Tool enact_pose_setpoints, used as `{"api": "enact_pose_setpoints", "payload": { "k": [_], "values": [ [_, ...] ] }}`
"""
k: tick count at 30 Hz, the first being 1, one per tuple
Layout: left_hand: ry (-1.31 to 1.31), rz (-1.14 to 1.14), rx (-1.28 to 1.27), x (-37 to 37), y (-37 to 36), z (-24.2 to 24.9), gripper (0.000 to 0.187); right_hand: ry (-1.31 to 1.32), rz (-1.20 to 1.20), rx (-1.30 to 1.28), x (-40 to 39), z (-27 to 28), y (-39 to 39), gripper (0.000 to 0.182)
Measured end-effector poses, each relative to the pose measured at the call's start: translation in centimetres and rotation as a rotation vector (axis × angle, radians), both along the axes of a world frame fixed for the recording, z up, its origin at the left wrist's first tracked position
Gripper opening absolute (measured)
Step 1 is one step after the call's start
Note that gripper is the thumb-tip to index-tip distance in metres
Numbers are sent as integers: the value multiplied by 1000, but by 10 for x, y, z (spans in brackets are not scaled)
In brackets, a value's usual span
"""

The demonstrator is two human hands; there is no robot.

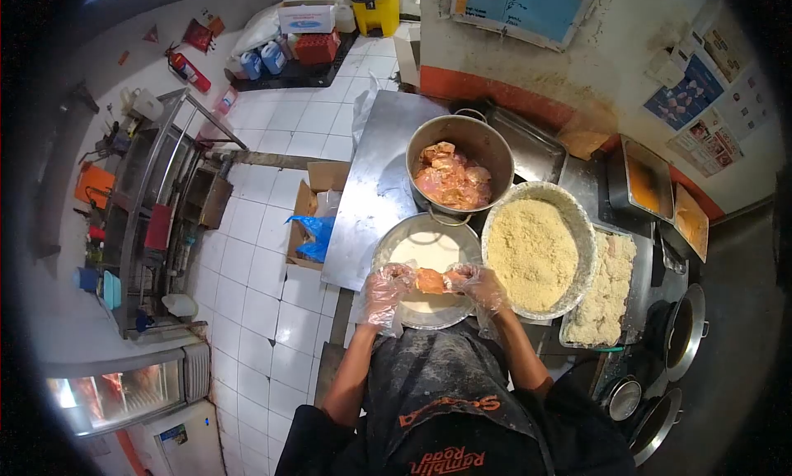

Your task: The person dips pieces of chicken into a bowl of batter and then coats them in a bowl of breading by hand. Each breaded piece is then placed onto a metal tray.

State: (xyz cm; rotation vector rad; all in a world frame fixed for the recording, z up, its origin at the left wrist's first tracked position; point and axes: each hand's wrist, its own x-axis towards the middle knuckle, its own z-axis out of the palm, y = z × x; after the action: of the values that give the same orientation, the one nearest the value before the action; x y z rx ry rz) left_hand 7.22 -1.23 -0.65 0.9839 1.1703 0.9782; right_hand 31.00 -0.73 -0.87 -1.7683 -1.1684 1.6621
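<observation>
Chicken piece point(430, 280) is gripped between the gloved left hand point(386, 288) and right hand point(478, 285) over the batter bowl point(396, 237), flanked by the breadcrumb bowl point(535, 252), with the raw chicken pot point(487, 142) set beyond.

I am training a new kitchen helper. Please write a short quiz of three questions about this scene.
1. True or false: both hands wear clear plastic gloves.
2. What do the hands hold over the bowl of white liquid?
3. Which container holds raw chicken: A) the tall pot, B) the crumb bowl, C) the tray?

Key: 1 true. 2 a piece of chicken. 3 A.
</observation>
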Motion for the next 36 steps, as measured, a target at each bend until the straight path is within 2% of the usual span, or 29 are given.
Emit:
{"api": "enact_pose_setpoints", "payload": {
  "k": [3, 6, 8, 10, 11, 13, 16, 18, 20, 22, 23, 24, 25, 29, 31, 32, 34, 35, 36],
  "values": [
    [42, -54, 39, -4, 8, 0, 20, 100, 39, 38, -8, 9, 0, 42],
    [-37, -63, -11, 0, 13, 0, 24, -24, 158, 202, -25, 55, 0, 43],
    [-77, -75, -39, 1, 13, 0, 26, -1, 142, 194, -31, 64, 2, 42],
    [-294, -31, -222, 0, 14, 2, 41, 99, 133, 217, -39, 82, 6, 33],
    [-296, -37, -221, 0, 16, 3, 41, 96, 128, 219, -41, 94, 8, 33],
    [-501, 20, -446, -1, 20, 6, 56, -176, 213, 372, -45, 112, 11, 33],
    [-617, -81, -441, -12, 27, 12, 64, -73, 125, 372, -40, 100, 14, 33],
    [-709, -103, -430, -16, 30, 8, 61, -85, 89, 316, -35, 95, 14, 32],
    [-800, -129, -422, -16, 29, 7, 60, 41, 28, 304, -32, 94, 13, 37],
    [-389, -204, -303, -10, 25, 26, 61, 71, -1, 250, -30, 81, 12, 37],
    [-388, -212, -306, -9, 25, 20, 61, 23, 22, 258, -31, 74, 13, 37],
    [-499, -246, -269, -9, 24, 9, 57, -24, 47, 267, -33, 70, 13, 37],
    [-609, -277, -232, -9, 23, 3, 55, 61, 13, 231, -38, 83, 15, 38],
    [-592, -284, -264, -8, 23, -11, 50, 15, -44, 242, -34, 61, 16, 39],
    [-402, -233, -199, -12, 24, -16, 42, -76, -57, 277, -28, 38, 14, 43],
    [-403, -232, -200, -14, 26, -25, 42, -77, -56, 276, -27, 30, 14, 43],
    [-21, -255, 114, -16, 30, -48, 37, -387, 46, 245, -29, 23, 12, 38],
    [265, -250, 242, -12, 30, -54, 37, -307, 5, 272, -25, -5, 9, 40],
    [267, -249, 242, -7, 32, -47, 37, -305, 7, 272, -27, -7, 9, 40]
  ]
}}
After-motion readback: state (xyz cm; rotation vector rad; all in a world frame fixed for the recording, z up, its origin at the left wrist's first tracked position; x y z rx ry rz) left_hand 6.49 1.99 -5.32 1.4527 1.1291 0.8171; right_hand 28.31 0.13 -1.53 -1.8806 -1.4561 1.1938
